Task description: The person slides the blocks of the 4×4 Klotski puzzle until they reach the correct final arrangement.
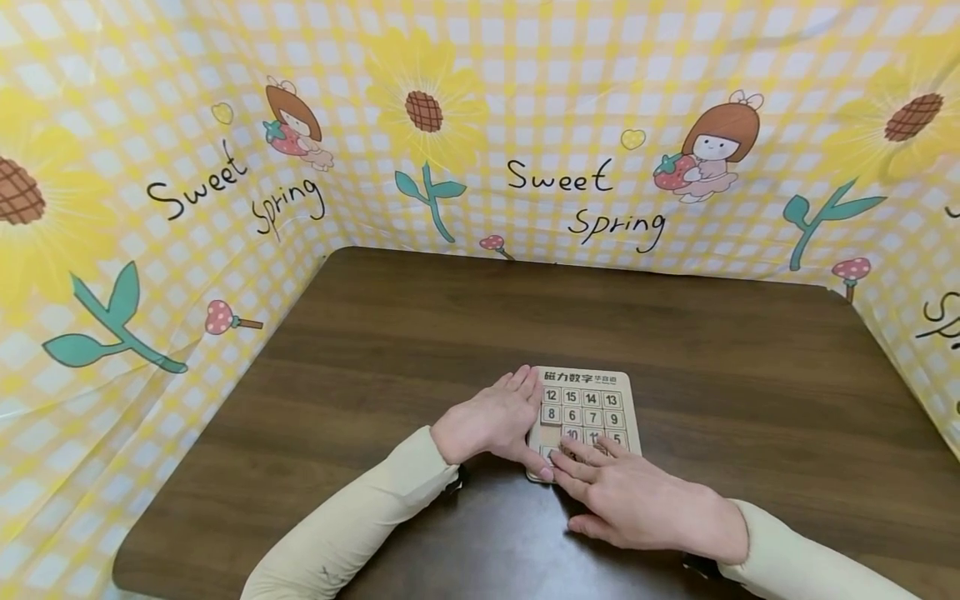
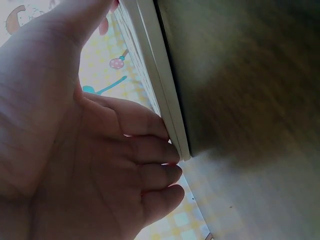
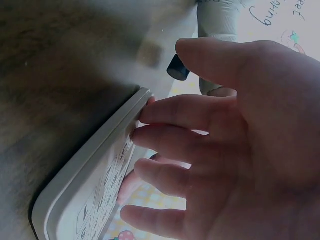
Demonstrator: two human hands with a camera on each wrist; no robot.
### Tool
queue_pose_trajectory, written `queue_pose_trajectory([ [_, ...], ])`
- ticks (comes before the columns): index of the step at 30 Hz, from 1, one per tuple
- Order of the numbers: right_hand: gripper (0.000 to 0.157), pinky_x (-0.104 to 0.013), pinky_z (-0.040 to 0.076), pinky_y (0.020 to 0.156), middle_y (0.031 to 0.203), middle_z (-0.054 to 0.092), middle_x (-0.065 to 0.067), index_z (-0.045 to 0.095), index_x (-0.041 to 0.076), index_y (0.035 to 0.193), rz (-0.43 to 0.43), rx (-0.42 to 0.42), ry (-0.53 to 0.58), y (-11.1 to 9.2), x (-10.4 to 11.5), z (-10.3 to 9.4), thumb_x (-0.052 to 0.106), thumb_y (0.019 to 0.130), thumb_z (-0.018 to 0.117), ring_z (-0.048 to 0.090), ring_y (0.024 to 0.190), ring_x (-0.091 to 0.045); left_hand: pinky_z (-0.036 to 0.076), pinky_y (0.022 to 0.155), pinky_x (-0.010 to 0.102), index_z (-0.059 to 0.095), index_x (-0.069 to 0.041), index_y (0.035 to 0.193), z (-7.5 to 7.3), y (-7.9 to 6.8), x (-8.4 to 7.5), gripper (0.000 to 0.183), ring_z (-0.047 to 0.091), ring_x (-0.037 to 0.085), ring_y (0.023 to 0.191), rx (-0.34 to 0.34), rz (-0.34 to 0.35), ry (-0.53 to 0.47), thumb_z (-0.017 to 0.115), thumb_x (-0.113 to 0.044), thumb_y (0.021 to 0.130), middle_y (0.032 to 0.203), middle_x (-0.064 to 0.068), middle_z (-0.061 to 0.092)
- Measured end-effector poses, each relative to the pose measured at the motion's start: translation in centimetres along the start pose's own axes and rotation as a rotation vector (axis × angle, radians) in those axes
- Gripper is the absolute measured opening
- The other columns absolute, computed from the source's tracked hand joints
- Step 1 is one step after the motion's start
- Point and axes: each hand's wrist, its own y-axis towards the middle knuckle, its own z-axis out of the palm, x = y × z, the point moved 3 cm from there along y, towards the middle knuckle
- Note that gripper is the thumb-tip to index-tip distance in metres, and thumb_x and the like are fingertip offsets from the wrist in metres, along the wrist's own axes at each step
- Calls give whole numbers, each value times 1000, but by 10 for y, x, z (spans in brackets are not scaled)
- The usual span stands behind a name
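A pale wooden number slide puzzle (image 1: 632, 408) lies flat on the table, with Chinese lettering along its far edge. Its top row reads 12, 15, 14, 13, then 8, 6, 7, 9. The third row has a gap (image 1: 551, 436) at its left, followed by 10, 11 and 5. My left hand (image 1: 498, 421) rests against the board's left side, fingers straight, its thumb at the near left corner. Over the lower tiles, my right hand (image 1: 637, 500) spreads its straight fingers and touches them with the fingertips, hiding most of the bottom row.
The dark wooden table (image 1: 420, 325) extends around the board. A yellow checked cloth (image 1: 480, 83) with flowers and cartoon figures hangs behind and along the sides. In the right wrist view a dark wristband piece (image 3: 178, 68) shows by the other sleeve.
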Motion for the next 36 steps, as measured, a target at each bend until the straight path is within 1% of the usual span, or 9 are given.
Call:
queue_pose_trajectory([
  [8,53,-59,42,108,147,52,-9,54,16,142,-20,-14,4,3,-5,0,48,99,51,43,142,-28,18,125,37,20,3,154,0,0,-1,127,14,30,153,-7,-4,20,61,-82,70,163,21,15],
  [15,53,-61,42,105,147,53,-8,53,16,143,-23,-32,27,5,-8,1,45,98,54,44,141,-28,18,125,37,19,3,155,0,0,0,127,13,30,153,-1,-10,25,62,-82,70,163,21,15],
  [21,53,-63,42,105,147,52,-8,56,13,140,-3,-36,23,9,-16,4,44,97,56,43,141,-31,18,126,37,19,2,155,0,1,-1,127,13,30,153,4,-13,18,62,-82,70,163,21,15],
  [29,51,-62,46,100,144,56,-8,59,12,137,-18,-90,8,15,-25,5,42,95,59,47,138,-33,18,125,37,22,3,154,-1,0,0,125,13,30,153,6,-8,26,61,-82,71,163,21,16],
  [32,51,-60,46,100,144,56,-8,58,12,137,-22,-94,10,14,-26,5,42,96,59,47,138,-32,18,126,37,22,2,154,-1,0,1,125,13,29,153,10,-10,28,60,-82,71,163,21,16],
  [36,52,-59,46,102,145,55,-9,57,11,138,-7,-90,14,7,-26,3,42,96,58,46,138,-31,17,126,37,20,1,155,0,1,0,126,12,29,153,13,-13,16,61,-83,70,163,20,15],
])
